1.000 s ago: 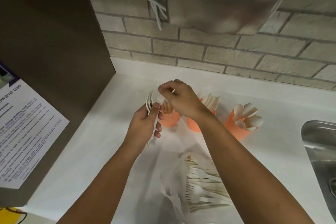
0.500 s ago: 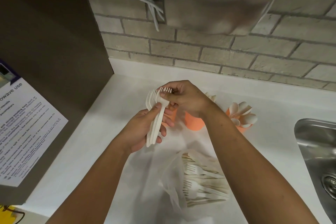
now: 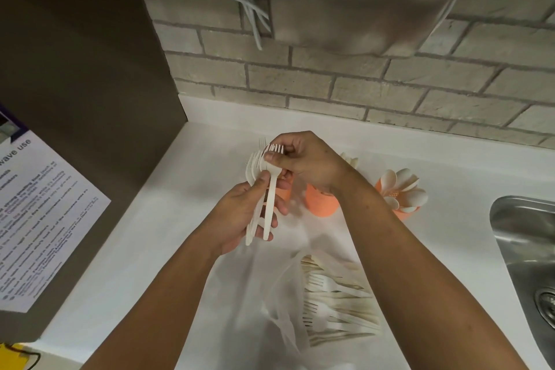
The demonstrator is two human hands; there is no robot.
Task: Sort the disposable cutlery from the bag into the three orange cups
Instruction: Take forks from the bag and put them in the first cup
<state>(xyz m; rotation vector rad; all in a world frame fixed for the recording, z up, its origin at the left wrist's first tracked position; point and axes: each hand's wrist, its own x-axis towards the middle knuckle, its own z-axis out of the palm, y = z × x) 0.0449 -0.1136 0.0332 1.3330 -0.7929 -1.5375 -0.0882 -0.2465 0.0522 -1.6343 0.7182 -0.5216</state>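
The left hand [image 3: 237, 216] is wrapped around a bundle of forks [image 3: 259, 189], tines up, above the desk [image 3: 144, 249]. The right hand [image 3: 303, 159] pinches the head of the front fork. Behind the hands stand three cups [image 3: 321, 201], the right one full of spoons [image 3: 404, 186]. The bag [image 3: 300, 309] with more forks lies below, nearer the person.

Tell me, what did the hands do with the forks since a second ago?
The right hand came down from above the cups and pinched a fork's head against the fork bundle gripped by the left hand. The bag of cutlery and the spoon cup stayed put.
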